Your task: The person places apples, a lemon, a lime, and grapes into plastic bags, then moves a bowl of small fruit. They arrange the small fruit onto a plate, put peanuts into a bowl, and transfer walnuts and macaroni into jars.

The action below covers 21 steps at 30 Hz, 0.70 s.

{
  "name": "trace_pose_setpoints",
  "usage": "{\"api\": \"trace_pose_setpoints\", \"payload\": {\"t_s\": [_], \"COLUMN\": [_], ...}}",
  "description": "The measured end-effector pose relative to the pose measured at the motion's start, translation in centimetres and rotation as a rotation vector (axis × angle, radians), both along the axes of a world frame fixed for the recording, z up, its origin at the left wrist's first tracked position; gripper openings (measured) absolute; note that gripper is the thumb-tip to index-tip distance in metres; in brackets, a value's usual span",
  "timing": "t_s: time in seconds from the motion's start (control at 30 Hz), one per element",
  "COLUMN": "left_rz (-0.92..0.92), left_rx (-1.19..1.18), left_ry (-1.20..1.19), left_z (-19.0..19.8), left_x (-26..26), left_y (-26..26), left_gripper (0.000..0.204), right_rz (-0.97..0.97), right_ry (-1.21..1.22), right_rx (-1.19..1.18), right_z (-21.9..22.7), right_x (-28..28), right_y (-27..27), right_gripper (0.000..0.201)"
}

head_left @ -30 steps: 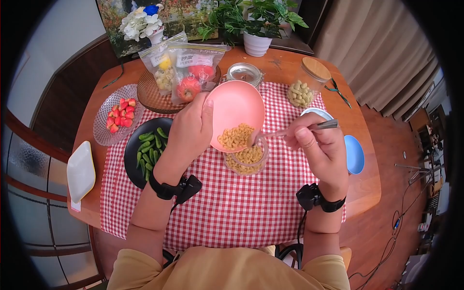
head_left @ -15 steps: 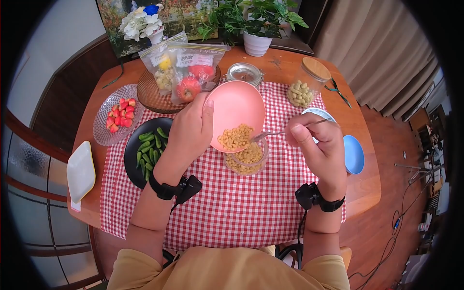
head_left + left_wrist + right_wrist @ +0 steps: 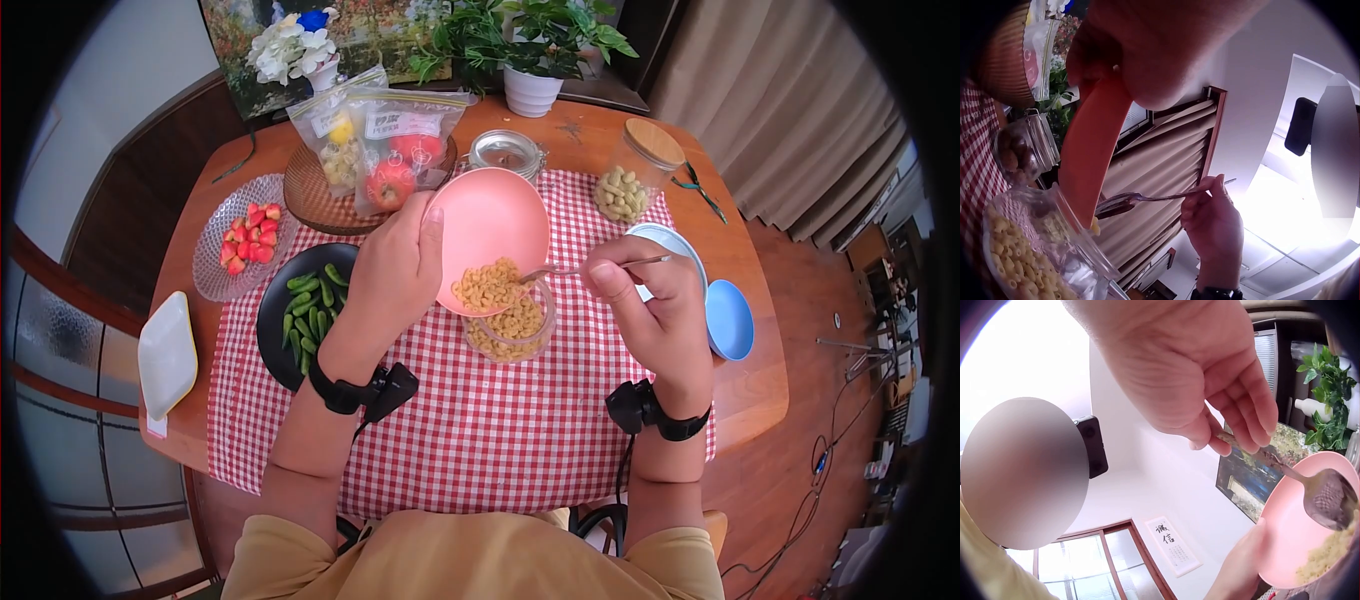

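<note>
My left hand [image 3: 395, 260] grips a pink bowl [image 3: 490, 215] by its left rim, thumb over the edge. The bowl leans toward me, and macaroni [image 3: 487, 285] lies heaped along its low side. Directly below that rim stands a clear jar [image 3: 1094, 250] with more macaroni [image 3: 1022, 262] inside. On the right, my right hand [image 3: 655, 310] pinches the handle of a metal spoon [image 3: 1329, 500] between thumb and fingers. The spoon's head is at the macaroni in the pink bowl, as the right wrist view also shows.
Left of the bowl are a black plate [image 3: 270, 325] of green vegetables and a glass dish [image 3: 212, 270] of cut red fruit. Behind stand bagged fruit [image 3: 390, 150] and a clip-top jar [image 3: 505, 150]. A wooden-lidded jar [image 3: 630, 180] and a blue dish [image 3: 730, 320] are at right.
My right hand has shifted slightly left, and the spoon's handle has moved with it. The spoon's head stays by the macaroni. My left hand and the pink bowl have barely moved.
</note>
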State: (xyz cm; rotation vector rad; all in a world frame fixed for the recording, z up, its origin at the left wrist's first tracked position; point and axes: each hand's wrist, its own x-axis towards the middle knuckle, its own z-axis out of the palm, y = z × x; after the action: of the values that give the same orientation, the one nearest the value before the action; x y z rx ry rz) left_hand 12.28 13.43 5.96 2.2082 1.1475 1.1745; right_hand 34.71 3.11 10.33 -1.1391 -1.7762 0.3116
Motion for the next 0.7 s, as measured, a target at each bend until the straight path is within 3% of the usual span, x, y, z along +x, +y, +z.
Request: {"api": "trace_pose_setpoints", "payload": {"t_s": [0.13,0.3,0.7], "left_rz": [-0.011,-0.020,-0.016], "left_rx": [-0.003,-0.005,0.020], "left_ry": [-0.005,-0.008,-0.013], "left_z": [0.07,-0.09,-0.08], "left_x": [-0.01,0.04,0.04], "left_y": [-0.03,0.09,0.03], "left_gripper": [0.028,0.028,0.028], "right_rz": [0.049,-0.021,0.039], "right_ry": [0.134,0.112,0.133], "right_rx": [-0.036,-0.030,0.006], "right_z": [0.06,-0.20,-0.49], "right_x": [-0.16,-0.38,0.10], "right_y": [-0.26,0.38,0.10], "right_gripper": [0.017,0.016,0.017]}}
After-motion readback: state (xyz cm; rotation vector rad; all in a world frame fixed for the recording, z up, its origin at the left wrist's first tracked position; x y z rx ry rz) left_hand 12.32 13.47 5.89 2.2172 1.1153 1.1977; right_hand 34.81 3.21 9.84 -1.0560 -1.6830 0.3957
